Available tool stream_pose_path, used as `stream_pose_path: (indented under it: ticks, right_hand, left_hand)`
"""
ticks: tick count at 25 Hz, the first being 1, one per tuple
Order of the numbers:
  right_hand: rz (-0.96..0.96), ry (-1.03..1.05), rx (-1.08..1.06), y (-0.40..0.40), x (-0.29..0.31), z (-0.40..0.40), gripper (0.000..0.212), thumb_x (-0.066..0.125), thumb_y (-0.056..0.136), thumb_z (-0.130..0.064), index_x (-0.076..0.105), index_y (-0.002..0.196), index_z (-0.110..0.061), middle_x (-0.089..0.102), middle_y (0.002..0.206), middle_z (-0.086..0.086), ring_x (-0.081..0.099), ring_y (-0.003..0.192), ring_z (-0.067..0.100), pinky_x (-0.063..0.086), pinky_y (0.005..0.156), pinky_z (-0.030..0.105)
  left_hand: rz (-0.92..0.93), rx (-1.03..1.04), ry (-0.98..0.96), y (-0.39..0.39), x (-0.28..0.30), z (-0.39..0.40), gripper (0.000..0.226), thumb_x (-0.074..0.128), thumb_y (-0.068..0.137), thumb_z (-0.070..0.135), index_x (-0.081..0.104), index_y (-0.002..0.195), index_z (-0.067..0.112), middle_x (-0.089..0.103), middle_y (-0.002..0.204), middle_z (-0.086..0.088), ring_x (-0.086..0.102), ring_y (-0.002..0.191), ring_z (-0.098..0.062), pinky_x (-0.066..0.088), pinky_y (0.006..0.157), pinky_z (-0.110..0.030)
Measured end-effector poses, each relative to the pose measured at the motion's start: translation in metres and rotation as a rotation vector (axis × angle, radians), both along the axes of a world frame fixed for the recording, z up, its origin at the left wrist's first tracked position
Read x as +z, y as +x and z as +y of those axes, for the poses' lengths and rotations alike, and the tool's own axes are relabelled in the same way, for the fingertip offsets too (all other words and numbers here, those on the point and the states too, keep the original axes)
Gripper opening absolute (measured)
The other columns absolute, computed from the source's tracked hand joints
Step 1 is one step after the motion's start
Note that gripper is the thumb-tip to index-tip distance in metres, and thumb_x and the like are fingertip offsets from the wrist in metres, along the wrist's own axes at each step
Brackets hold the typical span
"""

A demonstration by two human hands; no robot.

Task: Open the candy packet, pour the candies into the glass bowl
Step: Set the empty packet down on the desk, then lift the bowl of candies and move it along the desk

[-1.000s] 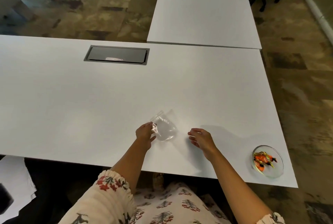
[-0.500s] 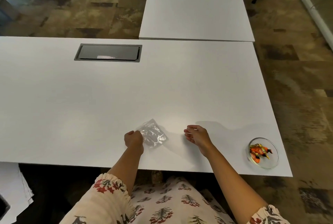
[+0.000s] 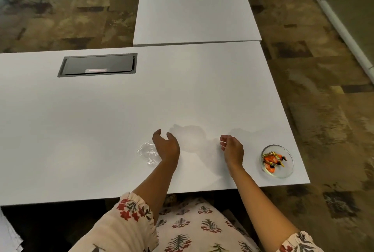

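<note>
A person seated at a white desk (image 3: 121, 122) with a grey cable hatch (image 3: 98, 65) set into its far side has just let go of the emptied candy packet (image 3: 147, 152), a change from half a second ago, when the left hand's fingers were closed on the packet's near corner. The left hand (image 3: 167, 146) now hovers above the desk with thumb and fingers spread apart and curled upward, gripping nothing; the crumpled clear packet lies flat on the desk just to the outer side of those fingers, partly hidden behind the wrist, and appears to hold no sweets. The right hand (image 3: 232, 148), which a second ago rested low with fingers bent toward the desk, has likewise come up, its fingers loosely apart and pointing toward the left hand, with nothing between them. The glass bowl (image 3: 288, 167) sits well beyond the back of the right hand, near the desk's near right corner, and inside it lies a small heap of orange-wrapped candies (image 3: 273, 160) with gold and dark twisted ends. Judged from this layout, the opening and pouring look finished: the candies are in the bowl, the packet is discarded on the desk, and both hands seem to be at rest in an open, released pose. Whether any candy remains inside the packet cannot be told for certain through the creased plastic, though none shows.
</note>
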State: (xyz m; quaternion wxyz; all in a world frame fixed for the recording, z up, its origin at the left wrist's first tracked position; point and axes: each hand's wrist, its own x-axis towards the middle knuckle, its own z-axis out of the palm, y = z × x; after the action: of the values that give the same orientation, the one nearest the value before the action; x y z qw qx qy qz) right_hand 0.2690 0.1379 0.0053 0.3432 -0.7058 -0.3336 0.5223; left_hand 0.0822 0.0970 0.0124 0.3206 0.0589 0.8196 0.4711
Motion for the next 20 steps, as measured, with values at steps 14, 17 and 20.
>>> stream_pose_path:
  ticks: [14,17,20]
  right_hand:
    - [-0.333,0.21,-0.381,0.148,0.005,0.021,0.051,0.029,0.106,-0.03,0.075,0.107,-0.01,0.069,0.121,0.011,0.062,0.11,0.024,0.047,0.092,0.029]
    - [-0.359,0.168,-0.426,0.175,-0.003,0.019,0.049,0.028,0.106,-0.025,0.074,0.108,-0.008,0.068,0.122,0.015,0.062,0.11,0.03,0.051,0.093,0.036]
    - [-0.269,0.102,-0.473,0.19,-0.014,0.01,0.046,0.028,0.106,-0.022,0.071,0.113,-0.004,0.067,0.125,0.016,0.06,0.12,0.029,0.045,0.099,0.031]
  left_hand:
    - [-0.329,-0.571,0.092,0.17,0.034,0.064,0.038,0.043,0.103,0.037,0.052,0.136,0.02,0.054,0.14,0.001,0.05,0.13,-0.017,0.037,0.1,-0.027]
    - [-0.412,-0.669,0.035,0.197,0.034,0.071,0.043,0.038,0.104,0.04,0.049,0.139,0.017,0.053,0.142,-0.002,0.051,0.121,-0.017,0.036,0.097,-0.027]
    - [-0.553,-0.754,-0.02,0.217,0.03,0.074,0.052,0.027,0.106,0.044,0.042,0.147,0.017,0.047,0.151,-0.003,0.045,0.121,-0.012,0.033,0.102,-0.029]
